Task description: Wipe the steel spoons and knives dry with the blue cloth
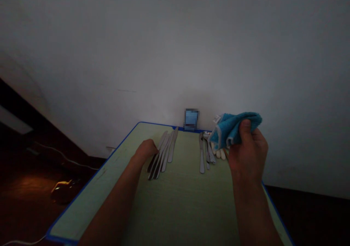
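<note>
My right hand (248, 149) is closed around a folded blue cloth (232, 127) with a pale edge and a white tag, raised over the right side of the table. My left hand (147, 149) is at the left group of table knives (165, 152), its fingers pinched on the outermost knife; the fingertips are partly hidden. Several of these metal knives lie side by side, slanting. Below the cloth, a second group of cutlery holds a single knife (201, 156), a few more metal pieces (209, 155) and pale-handled pieces (220, 154), partly covered by the cloth.
The light green table (180, 209) has a blue rim and stands against a grey wall (169, 49). A small blurred device with a bluish screen (191, 119) stands at its back edge. On the dark floor at left lie a white cable (65, 159) and a shiny object (61, 189).
</note>
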Tool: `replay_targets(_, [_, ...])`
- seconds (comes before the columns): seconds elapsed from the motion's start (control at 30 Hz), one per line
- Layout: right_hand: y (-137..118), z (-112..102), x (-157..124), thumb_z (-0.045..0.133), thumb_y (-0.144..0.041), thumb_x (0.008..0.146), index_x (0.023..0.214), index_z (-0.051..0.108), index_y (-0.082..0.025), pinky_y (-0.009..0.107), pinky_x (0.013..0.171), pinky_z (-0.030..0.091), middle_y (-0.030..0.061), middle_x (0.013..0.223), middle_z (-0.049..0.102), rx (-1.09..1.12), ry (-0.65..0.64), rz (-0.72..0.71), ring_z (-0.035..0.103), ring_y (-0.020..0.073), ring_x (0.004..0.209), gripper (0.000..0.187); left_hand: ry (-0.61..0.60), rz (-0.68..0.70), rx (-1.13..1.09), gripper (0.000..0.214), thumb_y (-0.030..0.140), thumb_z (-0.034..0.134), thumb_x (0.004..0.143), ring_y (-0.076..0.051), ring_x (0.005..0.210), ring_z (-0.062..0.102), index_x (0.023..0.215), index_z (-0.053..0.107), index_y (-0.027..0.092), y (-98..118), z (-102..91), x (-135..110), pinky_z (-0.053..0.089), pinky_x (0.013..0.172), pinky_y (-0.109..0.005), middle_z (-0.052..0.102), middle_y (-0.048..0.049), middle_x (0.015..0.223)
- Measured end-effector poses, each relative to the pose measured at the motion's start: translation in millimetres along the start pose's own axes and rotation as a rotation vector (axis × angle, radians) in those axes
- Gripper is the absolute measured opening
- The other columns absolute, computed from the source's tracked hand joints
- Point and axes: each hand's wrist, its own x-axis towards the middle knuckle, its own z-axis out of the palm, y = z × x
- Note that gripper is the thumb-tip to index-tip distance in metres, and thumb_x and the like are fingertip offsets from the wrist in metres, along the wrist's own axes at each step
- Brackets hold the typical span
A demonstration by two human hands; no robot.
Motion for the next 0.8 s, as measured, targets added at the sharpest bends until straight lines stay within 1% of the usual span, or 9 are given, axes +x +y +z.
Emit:
replay_targets(0.13, [0.5,-0.1,0.3,0.064,-0.035,0.078,0.073,0.064,-0.018,0.03,0.066,0.053,-0.0015,0.071,0.067,0.004,0.012,0.009,0.063,0.012,0.065,0.018,0.025,-0.027,0.018,0.026,0.032,0.056,0.086,-0.019,0.094,0.06,0.105,0.058,0.014,-0.3,1.2,-0.1,0.049,0.08,-0.038,0.06,-0.0071,0.106])
replay_targets(0.3, [1.1,-0.3,0.7,0.064,-0.034,0.079,0.073,0.064,-0.017,0.029,0.064,0.053,-0.0011,0.071,0.067,0.023,-0.003,-0.002,0.064,0.012,0.065,0.018,0.048,-0.023,0.026,0.027,0.032,0.057,0.085,-0.02,0.094,0.059,0.106,0.058,0.014,0.1,2.4,-1.3,0.05,0.08,-0.038,0.06,-0.0074,0.107])
replay_targets(0.5, [1.6,-0.2,0.9,0.064,-0.034,0.079,0.072,0.064,-0.017,0.028,0.062,0.052,-0.0019,0.069,0.066,0.022,-0.001,-0.008,0.063,0.0116,0.064,0.018,0.043,-0.056,0.027,0.027,0.031,0.056,0.086,-0.019,0.092,0.06,0.108,0.057,0.014,1.0,4.8,2.7,0.05,0.078,-0.037,0.06,-0.0074,0.107])
replay_targets(0.67, [1.2,-0.3,0.7,0.064,-0.034,0.079,0.073,0.064,-0.017,0.028,0.064,0.052,-0.0024,0.069,0.065,0.02,0.008,-0.005,0.063,0.0111,0.064,0.017,0.042,-0.103,0.033,0.029,0.031,0.056,0.086,-0.02,0.093,0.06,0.109,0.056,0.014,1.9,5.2,7.2,0.05,0.078,-0.037,0.059,-0.0077,0.107])
replay_targets(0.8, [1.3,-0.4,1.0,0.063,-0.034,0.08,0.073,0.064,-0.017,0.027,0.064,0.052,-0.0026,0.069,0.065,0.019,-0.002,-0.016,0.063,0.0106,0.064,0.018,0.044,-0.106,0.032,0.029,0.03,0.056,0.086,-0.02,0.095,0.059,0.111,0.055,0.015,0.2,4.5,10.0,0.05,0.079,-0.038,0.058,-0.0079,0.109])
